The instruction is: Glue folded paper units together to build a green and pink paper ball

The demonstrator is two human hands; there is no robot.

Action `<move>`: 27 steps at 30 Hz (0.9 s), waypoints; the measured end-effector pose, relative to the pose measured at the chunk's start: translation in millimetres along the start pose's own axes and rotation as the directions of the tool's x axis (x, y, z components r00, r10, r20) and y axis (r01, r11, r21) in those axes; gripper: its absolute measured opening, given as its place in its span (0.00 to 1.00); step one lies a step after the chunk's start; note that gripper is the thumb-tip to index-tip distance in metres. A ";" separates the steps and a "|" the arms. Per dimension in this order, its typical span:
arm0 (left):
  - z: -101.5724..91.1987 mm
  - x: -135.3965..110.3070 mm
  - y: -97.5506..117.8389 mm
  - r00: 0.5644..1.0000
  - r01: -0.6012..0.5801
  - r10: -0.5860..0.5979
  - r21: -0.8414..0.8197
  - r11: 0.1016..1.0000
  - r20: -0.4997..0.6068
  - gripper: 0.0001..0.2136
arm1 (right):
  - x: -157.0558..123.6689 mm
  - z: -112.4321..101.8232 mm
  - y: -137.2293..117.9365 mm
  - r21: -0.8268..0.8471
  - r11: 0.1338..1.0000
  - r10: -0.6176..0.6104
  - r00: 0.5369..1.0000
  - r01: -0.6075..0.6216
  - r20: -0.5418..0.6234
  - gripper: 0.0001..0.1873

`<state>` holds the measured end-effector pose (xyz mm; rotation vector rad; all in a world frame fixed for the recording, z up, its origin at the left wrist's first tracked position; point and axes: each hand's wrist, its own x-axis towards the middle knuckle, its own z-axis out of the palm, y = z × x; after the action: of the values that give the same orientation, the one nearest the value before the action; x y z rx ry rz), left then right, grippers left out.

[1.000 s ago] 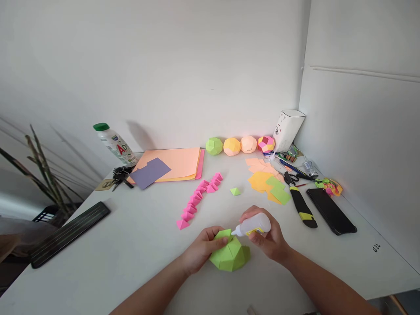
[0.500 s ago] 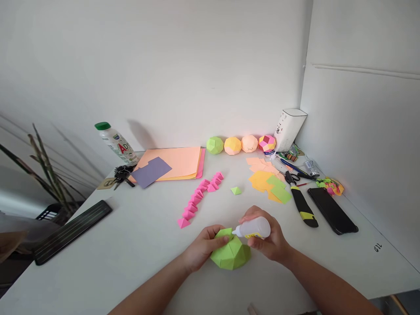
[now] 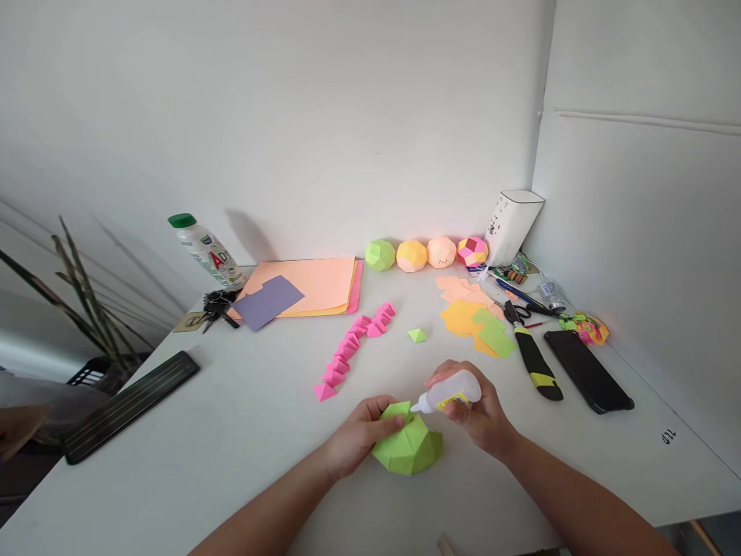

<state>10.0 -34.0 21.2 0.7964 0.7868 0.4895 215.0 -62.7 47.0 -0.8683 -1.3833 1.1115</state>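
Note:
Near the front of the white table, my left hand (image 3: 362, 436) is closed on the upper left of a green paper polyhedron (image 3: 410, 452), thumb in front and fingers behind. The faceted shape looks like a partly open shell with flaps along its edge. My right hand (image 3: 483, 413) is wrapped round a white glue bottle (image 3: 455, 390) with a yellow label. The bottle lies tilted, its nozzle pointing left at the shell's top flap; whether the tip touches the paper I cannot tell. Beyond my hands sits one small green paper pyramid (image 3: 417, 335), left of it a row of pink paper pyramids (image 3: 344, 351).
Against the wall stand several finished paper balls (image 3: 411, 255). Paper sheets (image 3: 318, 282) and a bottle with a green cap (image 3: 208, 251) are at back left. Cut paper scraps (image 3: 463, 316), a utility knife (image 3: 536, 363), scissors (image 3: 512, 313) and a black phone (image 3: 587, 371) lie right.
The glue bottle has tipped slightly, its base higher and its label turned more into view. My left hand and the green shell have hardly moved.

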 end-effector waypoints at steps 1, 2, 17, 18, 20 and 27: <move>0.1 -0.1 0.2 1.000 -0.001 0.001 0.000 1.000 0.003 0.15 | 0.4 -0.1 -0.1 0.003 1.000 0.009 1.000 -0.009 -0.005 0.11; 0.3 -0.2 0.4 1.000 -0.002 0.002 -0.001 1.000 0.006 0.15 | 0.8 -0.2 -0.3 0.008 1.000 0.017 1.000 -0.017 -0.009 0.11; 0.2 0.0 0.1 1.000 0.001 -0.001 0.001 1.000 0.006 0.15 | 0.6 -0.5 0.8 0.011 0.999 0.050 0.997 -0.049 -0.060 0.10; 0.3 -0.1 0.2 1.000 0.002 -0.002 0.002 1.000 0.007 0.15 | 1.0 -0.5 0.4 0.019 0.998 0.056 0.997 -0.055 -0.058 0.10; 0.8 -0.3 0.6 1.000 0.003 -0.003 0.001 1.000 0.011 0.15 | 2.0 -0.8 -0.4 0.037 0.997 0.074 0.995 -0.071 -0.060 0.10; 2.3 -0.4 2.4 1.000 0.001 -0.001 -0.009 1.000 0.003 0.15 | 5.5 -2.6 5.5 0.158 0.962 0.240 0.966 -0.223 -0.092 0.13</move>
<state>11.4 -33.8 24.3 0.7881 0.7813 0.4907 216.4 -55.5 43.3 -0.9872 -1.1132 1.3060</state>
